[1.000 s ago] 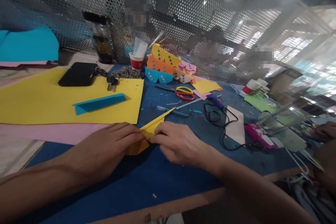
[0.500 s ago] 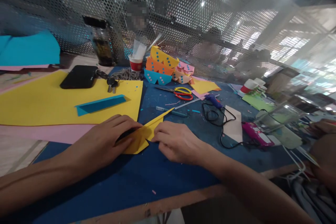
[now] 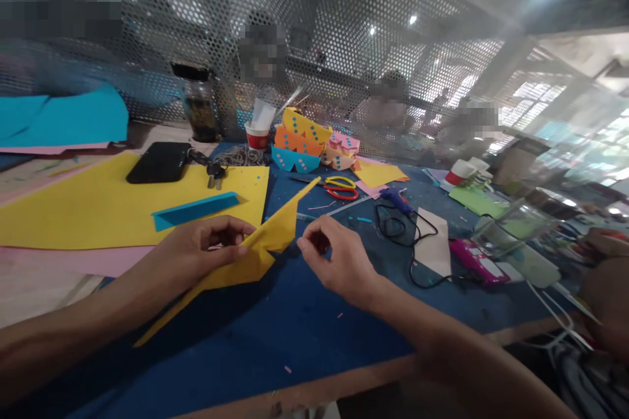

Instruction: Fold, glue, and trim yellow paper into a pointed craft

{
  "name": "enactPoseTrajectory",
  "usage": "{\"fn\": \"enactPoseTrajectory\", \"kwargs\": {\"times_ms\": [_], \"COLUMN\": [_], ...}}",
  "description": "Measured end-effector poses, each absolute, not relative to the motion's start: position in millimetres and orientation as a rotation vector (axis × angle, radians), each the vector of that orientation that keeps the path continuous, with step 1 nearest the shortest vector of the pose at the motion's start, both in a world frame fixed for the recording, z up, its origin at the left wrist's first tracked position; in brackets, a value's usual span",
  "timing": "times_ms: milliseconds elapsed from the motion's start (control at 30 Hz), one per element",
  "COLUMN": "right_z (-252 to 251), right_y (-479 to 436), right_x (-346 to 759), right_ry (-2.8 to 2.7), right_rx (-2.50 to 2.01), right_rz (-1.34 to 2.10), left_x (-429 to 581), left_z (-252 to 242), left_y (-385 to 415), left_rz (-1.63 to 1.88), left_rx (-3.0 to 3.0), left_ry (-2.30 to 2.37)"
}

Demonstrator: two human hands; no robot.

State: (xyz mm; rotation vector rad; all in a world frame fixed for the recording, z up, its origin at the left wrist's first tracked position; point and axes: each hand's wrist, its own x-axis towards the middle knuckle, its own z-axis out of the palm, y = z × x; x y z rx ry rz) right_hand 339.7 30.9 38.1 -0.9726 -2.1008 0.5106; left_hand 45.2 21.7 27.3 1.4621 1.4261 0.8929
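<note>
My left hand pinches a folded yellow paper piece between thumb and fingers. The piece is lifted and tilted above the blue tabletop, with a notch in its lower edge and a narrow strip at each end. Just right of it, apart from the paper, is my right hand. Its fingers are curled, thumb and forefinger tips together, with nothing visible in them. Beyond my left hand, a folded blue paper strip rests on a large yellow sheet.
Behind lie scissors, several dotted paper crowns and a paper cup. A phone and keys sit left, near a jar. At right are a corded glue gun, a pink device and a person's arm.
My left hand has raised and tilted the yellow paper piece off the table. My right hand has let go of it and drawn slightly right. The camera view has shifted a little.
</note>
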Motion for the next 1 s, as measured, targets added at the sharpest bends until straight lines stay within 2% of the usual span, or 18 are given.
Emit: {"fn": "enactPoseTrajectory", "kwargs": {"times_ms": [200, 367, 500, 833, 1000], "right_z": [53, 55, 54, 57, 56], "right_y": [28, 21, 20, 26, 28], "right_x": [331, 327, 326, 329, 331], "right_ry": [-1.897, -1.774, -1.707, -1.81, -1.868], "right_rx": [-1.131, -1.055, -1.013, -1.09, -1.176], "right_rz": [1.18, 1.445, 1.479, 1.296, 1.264], "left_x": [48, 55, 58, 65, 60], "left_z": [35, 26, 19, 6, 13], "left_y": [9, 1, -2, -5, -11], "left_rz": [1.044, 1.047, 0.951, 0.633, 0.414], "left_rx": [1.347, 1.288, 1.234, 1.103, 1.112], "left_ry": [1.249, 1.129, 1.171, 1.048, 1.058]}}
